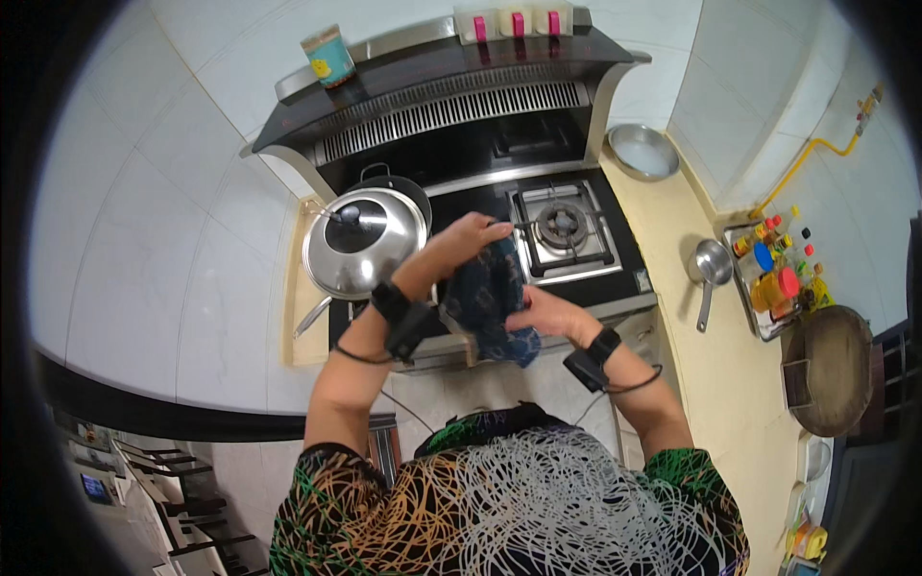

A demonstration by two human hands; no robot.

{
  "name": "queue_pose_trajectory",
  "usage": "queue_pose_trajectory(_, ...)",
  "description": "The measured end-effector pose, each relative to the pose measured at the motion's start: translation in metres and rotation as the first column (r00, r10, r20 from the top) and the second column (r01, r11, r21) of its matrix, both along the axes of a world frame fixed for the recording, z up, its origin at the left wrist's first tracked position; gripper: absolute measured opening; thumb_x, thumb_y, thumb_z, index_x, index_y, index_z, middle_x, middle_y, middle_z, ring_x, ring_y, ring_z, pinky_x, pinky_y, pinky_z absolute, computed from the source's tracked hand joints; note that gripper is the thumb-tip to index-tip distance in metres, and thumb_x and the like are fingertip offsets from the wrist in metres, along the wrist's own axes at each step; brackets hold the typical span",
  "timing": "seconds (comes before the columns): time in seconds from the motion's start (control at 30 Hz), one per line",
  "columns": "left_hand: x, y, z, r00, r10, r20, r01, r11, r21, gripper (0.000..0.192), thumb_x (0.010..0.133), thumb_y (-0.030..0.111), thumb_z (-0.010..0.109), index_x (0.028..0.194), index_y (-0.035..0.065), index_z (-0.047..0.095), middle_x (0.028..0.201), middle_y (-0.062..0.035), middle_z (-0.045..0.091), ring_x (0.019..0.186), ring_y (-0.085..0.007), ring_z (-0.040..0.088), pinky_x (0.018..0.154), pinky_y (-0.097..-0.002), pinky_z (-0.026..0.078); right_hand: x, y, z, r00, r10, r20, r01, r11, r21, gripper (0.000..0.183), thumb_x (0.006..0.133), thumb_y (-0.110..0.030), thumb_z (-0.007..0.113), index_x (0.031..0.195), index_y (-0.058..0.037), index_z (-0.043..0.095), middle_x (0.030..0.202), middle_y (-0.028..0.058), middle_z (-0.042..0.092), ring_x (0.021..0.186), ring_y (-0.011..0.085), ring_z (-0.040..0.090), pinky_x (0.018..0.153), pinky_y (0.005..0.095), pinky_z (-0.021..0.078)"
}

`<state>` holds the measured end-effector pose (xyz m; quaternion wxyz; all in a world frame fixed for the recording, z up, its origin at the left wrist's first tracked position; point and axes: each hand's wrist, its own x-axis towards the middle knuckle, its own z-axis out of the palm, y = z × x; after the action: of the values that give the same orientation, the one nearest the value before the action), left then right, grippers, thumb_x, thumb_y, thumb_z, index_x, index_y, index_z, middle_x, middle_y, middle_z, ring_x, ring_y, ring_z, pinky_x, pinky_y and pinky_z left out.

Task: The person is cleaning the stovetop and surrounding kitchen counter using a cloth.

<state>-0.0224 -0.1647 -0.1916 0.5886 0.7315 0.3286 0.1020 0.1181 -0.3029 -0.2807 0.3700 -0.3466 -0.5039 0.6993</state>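
A dark blue patterned cloth (486,302) hangs in front of the black gas stove (461,209), slightly blurred. My left hand (484,232) grips its upper end, close to the left side of the right burner (563,225). Lower down, my right hand (536,315) pinches the cloth's right edge between thumb and fingers. Left of my left hand, a wok with a domed steel lid (366,241) covers the left burner. A black pan (403,189) shows partly behind that lid.
A steel bowl (643,153) and a small steel saucepan (712,265) stand on the right counter. Beside them are a tray (749,302) of seasoning bottles and a round wooden board (835,371). The range hood (461,108) carries a teal canister (328,57) and several containers.
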Motion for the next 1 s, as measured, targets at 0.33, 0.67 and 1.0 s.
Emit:
queue_pose_trajectory(0.33, -0.005, 0.032, 0.073, 0.957, -0.142, -0.252, 0.162, 0.985, 0.060, 0.034, 0.078, 0.034, 0.073, 0.093, 0.0028, 0.066, 0.083, -0.0033, 0.066, 0.073, -0.0092, 0.060, 0.063, -0.0259, 0.049, 0.018, 0.024, 0.039, 0.958, -0.271, -0.097, 0.276, 0.960, 0.041, 0.046, 0.079, -0.016, 0.071, 0.118, -0.0030, 0.051, 0.107, 0.0062, 0.061, 0.100, 0.0148, 0.056, 0.087, 0.0305, 0.0457)
queue_pose_trajectory(0.67, 0.013, 0.039, 0.066, 0.970, -0.159, -0.185, 0.172, 0.984, 0.055, 0.023, 0.079, 0.013, 0.068, 0.097, 0.0026, 0.060, 0.088, -0.0024, 0.062, 0.080, -0.0111, 0.059, 0.071, -0.0254, 0.049, -0.042, 0.040, -0.031, 0.332, -0.909, -0.252, 0.933, 0.356, -0.056, 0.041, 0.090, -0.039, 0.053, 0.119, -0.0118, 0.050, 0.107, 0.0028, 0.052, 0.103, 0.0144, 0.046, 0.087, 0.0245, 0.0329)
queue_pose_trajectory(1.0, 0.058, 0.047, 0.012, 0.980, -0.119, -0.161, 0.200, 0.587, 0.785, 0.045, 0.081, 0.015, 0.066, 0.119, -0.0009, 0.046, 0.104, -0.0126, 0.055, 0.092, -0.0206, 0.055, 0.077, -0.0281, 0.047, -0.022, 0.078, 0.053, 0.173, -0.613, -0.771, 0.447, 0.746, -0.494, 0.062, 0.088, -0.064, 0.039, 0.124, -0.0148, 0.053, 0.115, 0.0074, 0.061, 0.102, 0.0232, 0.060, 0.088, 0.0398, 0.0478)
